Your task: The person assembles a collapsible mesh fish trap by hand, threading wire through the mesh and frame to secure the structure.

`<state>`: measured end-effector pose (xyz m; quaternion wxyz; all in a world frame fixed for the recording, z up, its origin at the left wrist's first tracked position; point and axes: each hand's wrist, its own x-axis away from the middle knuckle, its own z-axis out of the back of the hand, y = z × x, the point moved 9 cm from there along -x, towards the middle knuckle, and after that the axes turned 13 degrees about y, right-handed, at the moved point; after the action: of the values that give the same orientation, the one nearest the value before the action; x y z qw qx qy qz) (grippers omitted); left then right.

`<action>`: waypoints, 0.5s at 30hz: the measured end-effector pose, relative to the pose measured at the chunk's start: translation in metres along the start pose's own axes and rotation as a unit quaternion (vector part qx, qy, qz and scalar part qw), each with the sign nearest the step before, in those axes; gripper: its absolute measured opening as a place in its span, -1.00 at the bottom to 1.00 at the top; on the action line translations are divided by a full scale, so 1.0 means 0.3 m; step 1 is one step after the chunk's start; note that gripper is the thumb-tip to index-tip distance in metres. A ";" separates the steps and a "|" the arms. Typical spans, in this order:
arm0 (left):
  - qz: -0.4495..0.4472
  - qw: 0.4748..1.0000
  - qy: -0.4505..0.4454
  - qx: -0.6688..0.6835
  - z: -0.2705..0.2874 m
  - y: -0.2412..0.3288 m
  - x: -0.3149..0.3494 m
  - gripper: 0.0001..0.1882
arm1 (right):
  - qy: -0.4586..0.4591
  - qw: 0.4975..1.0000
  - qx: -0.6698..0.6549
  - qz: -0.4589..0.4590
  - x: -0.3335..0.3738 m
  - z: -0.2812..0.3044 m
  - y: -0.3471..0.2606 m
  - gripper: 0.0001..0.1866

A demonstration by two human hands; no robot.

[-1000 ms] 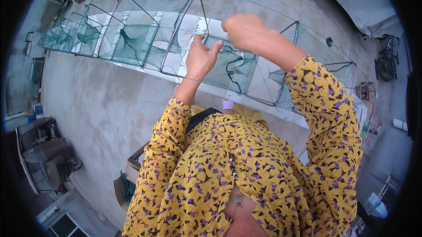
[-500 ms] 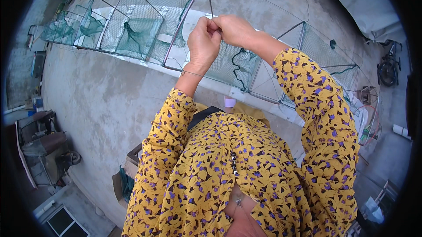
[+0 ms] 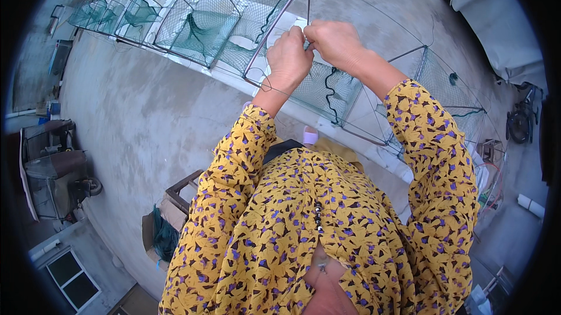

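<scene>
A long folding net trap of green mesh (image 3: 201, 31) on thin metal frames stretches from the far left to the right. My left hand (image 3: 288, 58) is closed in a pinch beside an upright frame bar (image 3: 279, 23). Fingers pressed together, my right hand (image 3: 336, 43) meets it just to the right. What the fingertips hold is hidden between them. Fine dark line loops by my left wrist, over the lower corner of that frame. Below my hands, a dark green cord (image 3: 330, 96) hangs wavy on the mesh.
White boards (image 3: 234, 80) lie under the trap on the concrete floor (image 3: 146, 99). A box with dark green netting (image 3: 165, 236) and a brown wooden frame (image 3: 186, 189) stand near my left elbow. A three-wheeled vehicle (image 3: 55, 166) is at left, a bicycle (image 3: 522, 119) at right, beside a grey cover (image 3: 497, 23).
The whole view has turned, so the trap and floor sit further right in the picture. My hands stay together at the fingertips, slightly lower against the frame bar.
</scene>
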<state>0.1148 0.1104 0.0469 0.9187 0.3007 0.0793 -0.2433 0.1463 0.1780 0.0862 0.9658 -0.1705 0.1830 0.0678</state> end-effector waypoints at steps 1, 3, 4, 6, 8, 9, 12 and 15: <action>0.001 1.000 0.003 -0.002 0.006 -0.011 -0.002 -0.75 | 0.001 1.000 -0.001 0.004 0.002 -0.005 0.001 -0.86; -0.043 0.998 0.028 0.021 0.036 0.007 -0.007 -0.85 | -0.011 1.000 -0.008 0.004 0.009 -0.026 0.006 -0.86; -0.041 0.999 0.030 0.019 0.043 0.011 -0.005 -0.85 | -0.011 1.000 -0.010 0.006 0.012 -0.034 0.005 -0.86; -0.022 0.998 0.062 -0.001 0.071 0.019 -0.005 -0.90 | -0.005 1.000 0.012 0.004 0.014 -0.034 0.011 -0.88; -0.007 0.997 0.066 0.036 0.056 -0.001 -0.015 -0.92 | -0.036 0.999 0.017 -0.032 0.014 -0.024 0.040 -0.87; 0.011 0.995 0.067 0.070 0.053 -0.013 -0.013 -0.92 | -0.070 0.995 0.018 -0.069 0.022 -0.035 0.060 -0.86; 0.093 0.986 0.017 0.136 0.029 -0.066 -0.008 -0.92 | 0.018 0.983 -0.093 -0.157 0.014 0.051 0.080 -0.80; 0.071 0.985 0.019 0.157 0.032 -0.027 -0.011 -0.88 | -0.057 0.878 -0.400 -0.258 0.023 0.086 0.006 -0.67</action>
<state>0.1080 0.1003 0.0513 0.8732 0.4510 0.0359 -0.1814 0.1608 0.1892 0.1057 0.8074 -0.5792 0.0344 -0.1071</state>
